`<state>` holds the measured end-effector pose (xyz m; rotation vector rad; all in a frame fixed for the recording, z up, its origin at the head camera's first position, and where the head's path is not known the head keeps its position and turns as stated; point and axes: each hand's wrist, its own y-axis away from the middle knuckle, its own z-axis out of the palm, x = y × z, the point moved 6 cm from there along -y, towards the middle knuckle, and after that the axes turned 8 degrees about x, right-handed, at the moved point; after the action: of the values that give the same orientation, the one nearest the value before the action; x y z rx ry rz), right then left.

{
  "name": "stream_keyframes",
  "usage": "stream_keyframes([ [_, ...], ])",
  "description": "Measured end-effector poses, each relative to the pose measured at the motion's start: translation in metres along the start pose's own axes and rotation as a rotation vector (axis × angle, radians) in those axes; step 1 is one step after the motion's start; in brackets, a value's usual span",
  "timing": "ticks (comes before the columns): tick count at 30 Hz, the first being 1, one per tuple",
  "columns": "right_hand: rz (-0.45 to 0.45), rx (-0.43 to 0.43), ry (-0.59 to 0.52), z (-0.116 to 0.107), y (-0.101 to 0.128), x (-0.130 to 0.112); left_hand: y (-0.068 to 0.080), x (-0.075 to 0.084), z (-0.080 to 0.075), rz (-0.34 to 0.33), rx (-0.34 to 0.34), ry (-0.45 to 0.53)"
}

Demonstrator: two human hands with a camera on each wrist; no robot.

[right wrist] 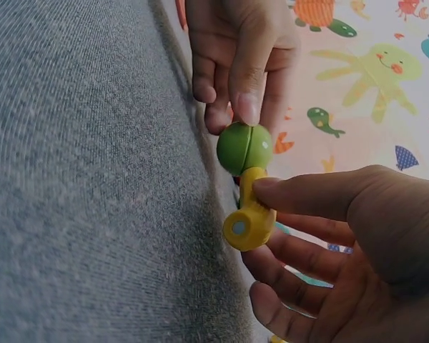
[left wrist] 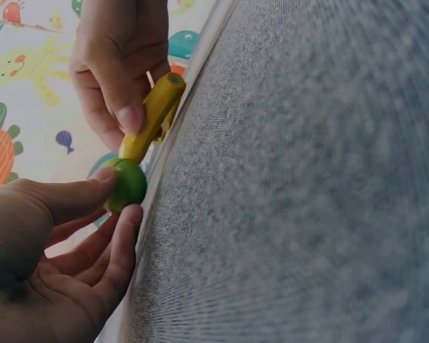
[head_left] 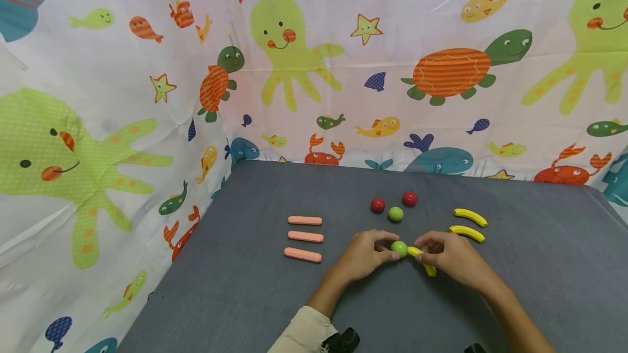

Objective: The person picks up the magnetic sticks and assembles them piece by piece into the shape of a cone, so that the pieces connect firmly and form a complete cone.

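While left fingers (left wrist: 123,250) pinch green ball (head_left: 399,249), right fingers (right wrist: 314,194) banana (left wrist: 157,108), printed curtain (head_left: 363,86) backs grey table (head_left: 216,271).

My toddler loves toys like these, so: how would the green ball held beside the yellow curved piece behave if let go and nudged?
The green ball would probably roll readily, since it looks round. It seems stiff, as the left grip leaves no visible dent. Its shine in the head view hints it may be slippery.
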<state>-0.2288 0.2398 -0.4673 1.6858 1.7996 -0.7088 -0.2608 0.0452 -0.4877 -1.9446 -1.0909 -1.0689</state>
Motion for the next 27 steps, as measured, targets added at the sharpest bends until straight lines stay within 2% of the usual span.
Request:
stream_keyframes([
  [11,-0.008,-0.058,0.000,0.003,0.002,0.000,0.002,0.000,-0.002,-0.005,0.002,0.013],
  [16,-0.048,-0.035,0.008,0.003,0.002,-0.003,0.003,0.001,-0.002,-0.018,-0.001,0.020],
  [23,-0.026,-0.076,-0.129,0.010,0.003,-0.003,0.006,0.000,0.000,-0.039,-0.028,0.056],
  [27,-0.029,-0.077,-0.158,0.011,0.004,-0.005,0.006,0.001,0.000,-0.034,-0.054,0.091],
])
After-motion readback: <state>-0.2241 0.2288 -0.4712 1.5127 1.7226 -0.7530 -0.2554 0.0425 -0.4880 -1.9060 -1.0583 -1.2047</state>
